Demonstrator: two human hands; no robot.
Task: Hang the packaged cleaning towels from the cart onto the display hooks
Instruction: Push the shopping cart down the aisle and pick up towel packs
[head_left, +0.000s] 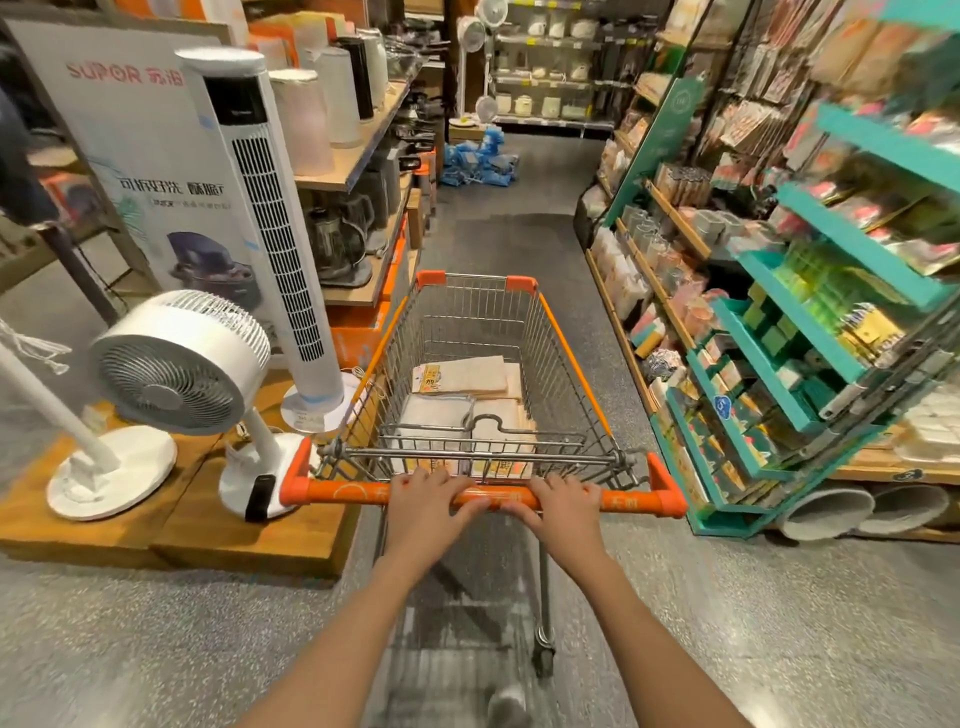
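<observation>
Orange cart handle (631, 501) gripped by both hands (434, 499) (558, 506); sign (124, 73) reads "SUPOR".

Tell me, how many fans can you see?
5: round fan, pole fan base and tower fan on the left; two standing fans far back. More may hide.

White fans (179, 361) beside teal shelving (810, 332)
</observation>
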